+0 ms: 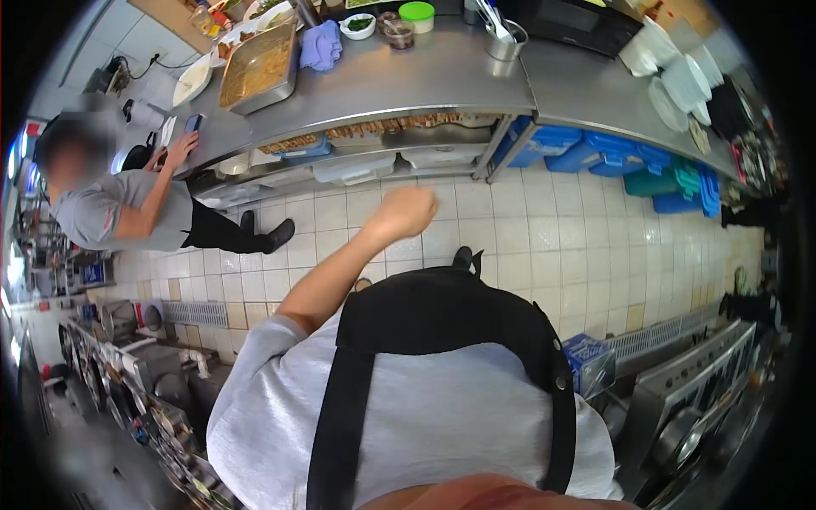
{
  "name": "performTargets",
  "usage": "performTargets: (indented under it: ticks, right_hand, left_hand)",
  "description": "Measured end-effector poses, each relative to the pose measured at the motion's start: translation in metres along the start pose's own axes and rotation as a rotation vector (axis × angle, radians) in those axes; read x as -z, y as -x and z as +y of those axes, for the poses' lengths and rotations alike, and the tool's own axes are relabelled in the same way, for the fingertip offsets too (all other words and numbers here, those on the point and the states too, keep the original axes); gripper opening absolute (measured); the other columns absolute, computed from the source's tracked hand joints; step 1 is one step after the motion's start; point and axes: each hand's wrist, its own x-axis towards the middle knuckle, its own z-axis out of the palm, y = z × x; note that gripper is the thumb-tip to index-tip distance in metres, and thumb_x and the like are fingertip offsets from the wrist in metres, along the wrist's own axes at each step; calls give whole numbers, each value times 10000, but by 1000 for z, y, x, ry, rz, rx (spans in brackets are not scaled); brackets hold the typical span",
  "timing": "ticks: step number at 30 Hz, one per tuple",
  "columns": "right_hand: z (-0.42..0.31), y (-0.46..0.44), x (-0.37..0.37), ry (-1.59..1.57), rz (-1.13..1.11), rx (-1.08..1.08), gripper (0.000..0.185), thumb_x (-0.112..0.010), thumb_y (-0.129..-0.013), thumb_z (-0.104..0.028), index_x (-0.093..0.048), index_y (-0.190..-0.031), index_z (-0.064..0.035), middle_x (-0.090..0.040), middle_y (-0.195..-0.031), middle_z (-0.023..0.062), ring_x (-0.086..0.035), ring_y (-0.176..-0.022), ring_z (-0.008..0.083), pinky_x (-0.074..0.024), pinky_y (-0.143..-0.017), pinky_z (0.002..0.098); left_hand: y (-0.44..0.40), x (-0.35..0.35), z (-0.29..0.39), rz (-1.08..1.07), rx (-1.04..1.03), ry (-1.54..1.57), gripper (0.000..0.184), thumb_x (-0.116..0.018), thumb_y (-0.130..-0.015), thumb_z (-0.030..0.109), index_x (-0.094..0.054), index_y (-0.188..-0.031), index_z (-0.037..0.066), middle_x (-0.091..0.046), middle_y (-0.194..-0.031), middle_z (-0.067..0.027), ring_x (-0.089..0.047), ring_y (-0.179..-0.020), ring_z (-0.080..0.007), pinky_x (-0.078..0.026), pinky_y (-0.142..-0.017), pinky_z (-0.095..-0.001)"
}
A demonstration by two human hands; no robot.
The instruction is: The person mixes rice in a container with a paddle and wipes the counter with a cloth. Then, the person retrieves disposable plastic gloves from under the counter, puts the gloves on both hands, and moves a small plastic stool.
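Observation:
My left hand (406, 212) is in front of my black apron (425, 310), above the tiled floor. Its fingers are curled into a loose fist, and no object shows in it. The steel counter (408, 85) is the nearest thing ahead, apart from the hand. My right hand is out of sight.
On the counter stand a steel pan of food (257, 72), a purple cloth (321, 45), a green-lidded tub (417, 15) and a utensil pot (507, 41). Blue bins (586, 153) sit below. A co-worker (127, 204) stands at left. Cooking equipment (688, 408) is at lower right.

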Motion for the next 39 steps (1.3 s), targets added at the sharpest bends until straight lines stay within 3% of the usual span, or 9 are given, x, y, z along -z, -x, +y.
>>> performTargets:
  ticks: [4,6,7,11,14,19,28,34,39]
  right_hand:
    - [-31,-113,96,-477,-186,86,208,-544,-837,-173,-637,-1009,-102,-611,-872,34,-603,-747,167,-526,-626,395]
    - [-95,-155,133,-345,-53,-13,248,-598,-798,-233,-634,-998,-91,-580,-815,23,-581,-715,166,-526,-578,391]
    - [-117,-194,142,-228,-90,15,318,-619,-836,-324,-593,-1066,-105,-584,-882,31,-564,-786,183,-512,-659,395]
    - [-249,-302,144,-432,-38,161,376,-615,-850,-369,-583,-1095,-86,-588,-938,36,-569,-837,189,-512,-676,378]
    - [-341,-367,125,-876,-29,287,429,-602,-854,-402,-556,-1141,-87,-569,-1042,53,-548,-945,186,-499,-752,377]
    - [-441,-434,103,-1485,74,397,404,-571,-855,-396,-539,-1142,-113,-557,-1053,42,-532,-958,182,-461,-820,421]
    - [-458,-463,73,-1830,142,167,304,-505,-863,-406,-537,-1066,-183,-559,-953,-2,-526,-891,170,-401,-835,455]
    - [-448,-462,49,-1958,165,106,247,-461,-868,-413,-535,-1016,-230,-560,-886,-31,-522,-847,162,-361,-845,478]
    - [-449,-459,44,-2052,173,-9,212,-424,-872,-419,-534,-974,-269,-562,-831,-56,-519,-810,155,-328,-853,497]
  left_hand:
    - [-6,-43,-32,-16,238,102,260,-480,-850,200,-615,-853,-22,-627,-900,-252,-609,-852,-416,-480,-753,-515]
    - [0,-58,-44,20,366,179,211,-492,-837,175,-575,-922,1,-608,-961,-228,-594,-901,-406,-475,-779,-499]
    - [6,-64,-49,46,435,202,187,-495,-832,151,-554,-948,16,-600,-972,-207,-586,-924,-398,-476,-788,-483]
    - [41,-104,-91,-175,586,107,248,-534,-850,211,-553,-1040,54,-584,-1040,-185,-578,-977,-378,-477,-818,-464]
    - [69,-117,-128,-389,668,198,320,-495,-860,267,-580,-1081,51,-600,-1092,-201,-579,-1018,-374,-467,-857,-472]
    - [106,-106,-180,-376,702,414,281,-565,-844,242,-605,-1022,28,-642,-991,-193,-601,-967,-374,-480,-847,-440]
    - [116,-74,-295,-357,743,388,285,-606,-828,204,-605,-1039,12,-657,-957,-193,-631,-930,-342,-498,-821,-402]
    - [83,-49,-333,-282,583,292,241,-575,-857,176,-598,-1032,13,-661,-954,-180,-640,-906,-337,-507,-794,-398]
    - [60,-49,-347,-394,495,311,255,-582,-858,175,-606,-1048,6,-667,-986,-181,-644,-931,-335,-505,-807,-390]
